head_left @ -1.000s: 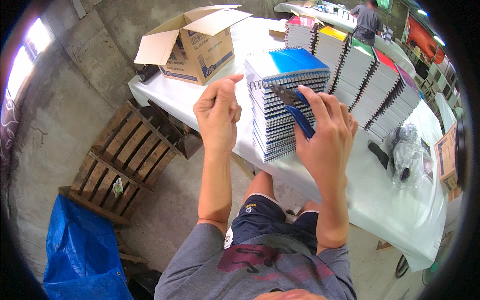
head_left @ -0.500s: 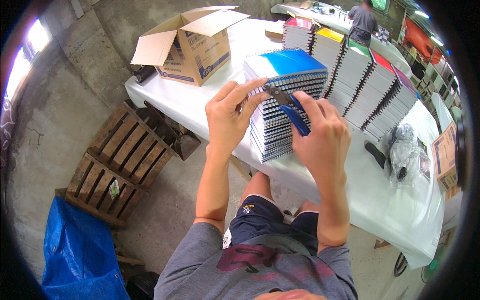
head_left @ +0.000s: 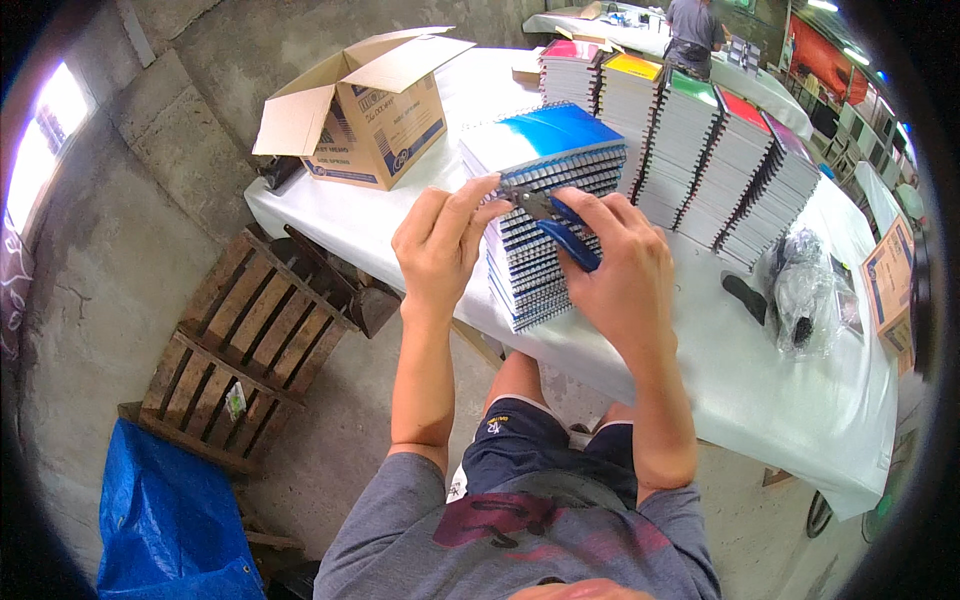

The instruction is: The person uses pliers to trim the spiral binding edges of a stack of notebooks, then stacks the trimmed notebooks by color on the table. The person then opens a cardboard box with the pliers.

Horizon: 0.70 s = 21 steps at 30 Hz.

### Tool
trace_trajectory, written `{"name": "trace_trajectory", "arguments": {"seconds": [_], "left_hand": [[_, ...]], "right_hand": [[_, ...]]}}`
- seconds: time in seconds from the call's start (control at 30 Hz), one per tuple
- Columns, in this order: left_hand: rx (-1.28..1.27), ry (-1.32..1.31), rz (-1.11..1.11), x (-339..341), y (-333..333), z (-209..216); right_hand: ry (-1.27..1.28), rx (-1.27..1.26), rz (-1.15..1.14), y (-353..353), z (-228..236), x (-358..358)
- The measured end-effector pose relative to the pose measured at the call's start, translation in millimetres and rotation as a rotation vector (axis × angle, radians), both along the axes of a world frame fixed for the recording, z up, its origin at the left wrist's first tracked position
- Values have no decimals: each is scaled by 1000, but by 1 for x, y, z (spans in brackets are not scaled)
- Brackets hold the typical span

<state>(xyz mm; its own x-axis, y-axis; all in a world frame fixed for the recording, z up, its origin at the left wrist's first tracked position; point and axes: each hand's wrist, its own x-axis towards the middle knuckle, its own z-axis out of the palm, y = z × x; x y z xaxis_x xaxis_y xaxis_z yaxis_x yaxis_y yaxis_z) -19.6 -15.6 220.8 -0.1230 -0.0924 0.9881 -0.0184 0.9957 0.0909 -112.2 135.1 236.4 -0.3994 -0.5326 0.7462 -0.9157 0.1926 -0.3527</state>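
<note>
A stack of blue-covered spiral notebooks (head_left: 555, 132) stands at the table's near edge, wire bindings facing me. My right hand (head_left: 628, 262) grips blue-handled pliers (head_left: 572, 246), whose dark jaws point left at the left end of an upper binding. Whether the jaws are closed on the wire is too small to tell. At that same corner, the thumb and forefinger of my left hand (head_left: 440, 240) are pinched together beside the jaw tips. What lies between those fingertips is hidden.
Behind stand several stacks of spiral notebooks with red, yellow, green and purple covers (head_left: 690, 92). An open cardboard box (head_left: 392, 135) sits at the table's left. Clear plastic wrapping (head_left: 805, 300) and a black object (head_left: 745, 298) lie right. A wooden pallet (head_left: 225, 350) stands left; a person (head_left: 692, 35) is beyond.
The view has shifted slightly, so the stacks sit a little farther left in the picture. Both hands and the pliers keep the same pose at the stack's corner.
</note>
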Motion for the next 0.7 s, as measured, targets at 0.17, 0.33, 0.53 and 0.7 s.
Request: {"name": "trace_trajectory", "arguments": {"seconds": [0.17,0.33,0.53,0.7], "left_hand": [[55,-15,35,-4,4,2],[381,189,-95,8,9,6],[1511,417,-1864,1,84,-2],[2453,50,-1723,-58,150,-78]], "right_hand": [[58,-50,-23,-1,-9,-3],[77,-125,32,3,-9,-2],[-264,-368,316,50,-39,-28],[-712,-612,164,157,-120,-36]]}}
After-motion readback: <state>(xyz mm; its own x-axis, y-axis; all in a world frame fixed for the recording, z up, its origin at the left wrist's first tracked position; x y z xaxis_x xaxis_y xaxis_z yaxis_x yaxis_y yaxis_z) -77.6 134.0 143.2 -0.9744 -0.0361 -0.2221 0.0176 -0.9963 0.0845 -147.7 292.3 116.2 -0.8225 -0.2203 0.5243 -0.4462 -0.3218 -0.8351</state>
